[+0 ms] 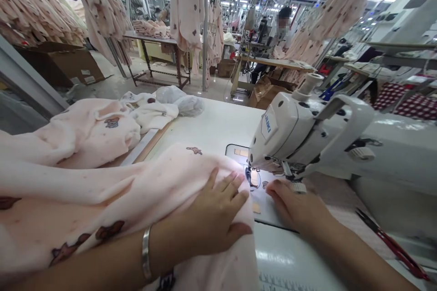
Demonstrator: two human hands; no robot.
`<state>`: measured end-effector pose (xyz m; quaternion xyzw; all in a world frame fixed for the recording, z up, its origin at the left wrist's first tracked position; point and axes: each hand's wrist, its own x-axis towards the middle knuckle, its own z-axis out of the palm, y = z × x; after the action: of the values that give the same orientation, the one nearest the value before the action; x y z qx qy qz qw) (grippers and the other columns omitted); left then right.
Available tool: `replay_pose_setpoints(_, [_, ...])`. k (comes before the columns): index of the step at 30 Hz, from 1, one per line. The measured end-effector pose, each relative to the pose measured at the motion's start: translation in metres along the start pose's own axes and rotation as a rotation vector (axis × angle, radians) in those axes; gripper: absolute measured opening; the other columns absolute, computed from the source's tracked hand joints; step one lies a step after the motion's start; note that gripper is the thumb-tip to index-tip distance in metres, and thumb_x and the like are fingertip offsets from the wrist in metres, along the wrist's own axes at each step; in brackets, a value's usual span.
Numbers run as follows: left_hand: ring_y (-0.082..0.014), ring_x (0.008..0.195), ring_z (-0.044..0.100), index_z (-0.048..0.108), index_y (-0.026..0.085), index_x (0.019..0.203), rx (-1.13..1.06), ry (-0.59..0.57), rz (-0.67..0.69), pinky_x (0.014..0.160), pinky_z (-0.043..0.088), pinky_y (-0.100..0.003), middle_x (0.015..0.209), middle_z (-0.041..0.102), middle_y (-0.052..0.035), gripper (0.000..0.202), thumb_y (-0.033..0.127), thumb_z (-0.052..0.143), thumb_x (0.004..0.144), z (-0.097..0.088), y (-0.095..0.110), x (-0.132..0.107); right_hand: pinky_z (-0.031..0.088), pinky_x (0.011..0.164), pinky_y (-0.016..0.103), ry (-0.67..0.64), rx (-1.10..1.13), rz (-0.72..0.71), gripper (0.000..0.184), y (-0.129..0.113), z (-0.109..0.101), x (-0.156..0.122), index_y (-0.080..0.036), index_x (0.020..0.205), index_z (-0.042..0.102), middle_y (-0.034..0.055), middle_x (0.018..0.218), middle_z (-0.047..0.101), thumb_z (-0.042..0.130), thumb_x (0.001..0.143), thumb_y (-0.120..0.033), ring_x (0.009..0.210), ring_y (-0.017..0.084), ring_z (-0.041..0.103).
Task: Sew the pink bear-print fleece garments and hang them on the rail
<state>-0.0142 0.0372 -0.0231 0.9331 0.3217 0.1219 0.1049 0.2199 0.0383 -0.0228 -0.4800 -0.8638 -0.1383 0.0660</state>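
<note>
My left hand (218, 211) lies flat with fingers spread on a pale pink fleece cloth (146, 191) printed with small brown figures. The cloth's right edge runs up to the presser foot (251, 177) of a white sewing machine (287, 122), where a small lamp lights the needle plate. To the right of the foot, my right hand (300, 207) rests low over the machine bed, its fingers bent and drawn together. Whatever those fingertips may hold is hidden. The cloth spreads left across the table and under my left forearm.
Red-handled snips (392, 243) lie at the right on the table. More bunched cloth (99, 127) and a clear plastic bag (179, 100) sit at the back left. Pink pieces hang from rails beyond. A person (282, 32) sits at another machine. A cardboard box (64, 63) stands left.
</note>
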Motion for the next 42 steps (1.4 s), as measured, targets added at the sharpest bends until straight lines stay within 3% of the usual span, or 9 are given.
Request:
replay_pose_setpoints(6, [-0.0323, 0.133, 0.022, 0.039, 0.014, 0.127, 0.052, 0.018, 0.056, 0.105, 0.012, -0.059, 0.139, 0.033, -0.0186, 0.052, 0.051, 0.033, 0.091, 0.006, -0.020, 0.022, 0.039, 0.059, 0.029, 0.140, -0.026, 0.028, 0.023, 0.016, 0.013, -0.001, -0.021, 0.075, 0.061, 0.0047, 0.068, 0.066, 0.042, 0.087, -0.019, 0.064, 0.020, 0.061])
replay_pose_setpoints(10, [-0.0318, 0.124, 0.034, 0.049, 0.014, 0.114, 0.048, 0.075, 0.125, 0.102, 0.022, -0.055, 0.130, 0.043, -0.0165, 0.037, 0.042, 0.042, 0.090, 0.001, -0.016, 0.021, 0.041, 0.061, 0.030, 0.196, -0.015, 0.043, 0.023, 0.016, 0.013, -0.007, -0.020, 0.083, 0.064, 0.0059, 0.076, 0.067, 0.042, 0.088, -0.020, 0.068, 0.020, 0.060])
replay_pose_setpoints(12, [-0.0255, 0.107, 0.047, 0.056, 0.015, 0.096, 0.030, 0.078, 0.205, 0.098, 0.031, -0.047, 0.112, 0.055, -0.0110, 0.017, 0.026, 0.044, 0.090, -0.001, -0.013, 0.018, 0.040, 0.060, 0.030, 0.220, 0.050, -0.048, 0.019, 0.007, 0.006, -0.011, -0.020, 0.091, 0.064, 0.0056, 0.079, 0.066, 0.046, 0.087, -0.021, 0.066, 0.019, 0.058])
replay_pose_setpoints(14, [-0.0193, 0.090, 0.051, 0.057, 0.016, 0.087, -0.004, 0.062, 0.270, 0.091, 0.037, -0.038, 0.094, 0.059, -0.0062, 0.015, 0.012, 0.042, 0.088, 0.001, -0.013, 0.015, 0.040, 0.062, 0.031, 0.242, 0.212, -0.231, 0.017, -0.009, -0.004, -0.013, -0.019, 0.097, 0.062, 0.0049, 0.084, 0.066, 0.051, 0.085, -0.021, 0.069, 0.018, 0.057])
replay_pose_setpoints(16, [-0.0179, 0.086, 0.050, 0.058, 0.016, 0.089, -0.050, 0.059, 0.293, 0.087, 0.039, -0.035, 0.090, 0.059, -0.0050, 0.017, 0.008, 0.043, 0.087, 0.004, -0.015, 0.014, 0.042, 0.066, 0.032, 0.214, 0.382, -0.404, 0.015, -0.028, -0.013, -0.013, -0.018, 0.095, 0.062, 0.0033, 0.085, 0.066, 0.052, 0.085, -0.021, 0.076, 0.018, 0.057])
replay_pose_setpoints(18, [-0.0183, 0.088, 0.050, 0.058, 0.016, 0.091, -0.075, 0.073, 0.304, 0.085, 0.040, -0.034, 0.093, 0.059, -0.0054, 0.017, 0.009, 0.044, 0.086, 0.007, -0.020, 0.016, 0.042, 0.070, 0.033, 0.143, 0.456, -0.471, 0.015, -0.042, -0.018, -0.012, -0.017, 0.091, 0.063, 0.0017, 0.084, 0.066, 0.049, 0.088, -0.021, 0.080, 0.018, 0.057])
replay_pose_setpoints(32, [-0.0152, 0.082, 0.051, 0.063, 0.019, 0.086, 0.011, 0.115, 0.261, 0.077, 0.038, -0.031, 0.093, 0.059, -0.0025, 0.023, 0.024, 0.042, 0.093, -0.003, -0.063, 0.060, 0.046, 0.073, 0.034, 0.140, 0.424, -0.247, 0.023, -0.032, 0.001, 0.000, -0.013, 0.105, 0.058, 0.0070, 0.108, 0.063, 0.048, 0.084, -0.009, 0.096, 0.021, 0.055])
replay_pose_setpoints(39, [-0.0156, 0.077, 0.050, 0.058, 0.016, 0.078, 0.004, 0.096, 0.141, 0.075, 0.036, -0.031, 0.083, 0.057, -0.0019, 0.020, 0.016, 0.042, 0.090, -0.011, -0.051, 0.062, 0.049, 0.068, 0.036, 0.189, 0.396, -0.174, 0.019, -0.029, -0.001, -0.004, -0.014, 0.102, 0.059, 0.0098, 0.098, 0.064, 0.055, 0.084, -0.018, 0.085, 0.021, 0.057])
replay_pose_setpoints(42, [-0.0182, 0.079, 0.051, 0.053, 0.016, 0.088, 0.012, 0.109, 0.034, 0.079, 0.036, -0.033, 0.085, 0.058, -0.0036, 0.010, 0.012, 0.044, 0.085, -0.013, -0.042, 0.056, 0.049, 0.081, 0.038, 0.194, 0.384, -0.281, 0.026, -0.039, -0.009, -0.007, -0.011, 0.107, 0.059, 0.0127, 0.108, 0.062, 0.058, 0.084, -0.023, 0.102, 0.024, 0.055])
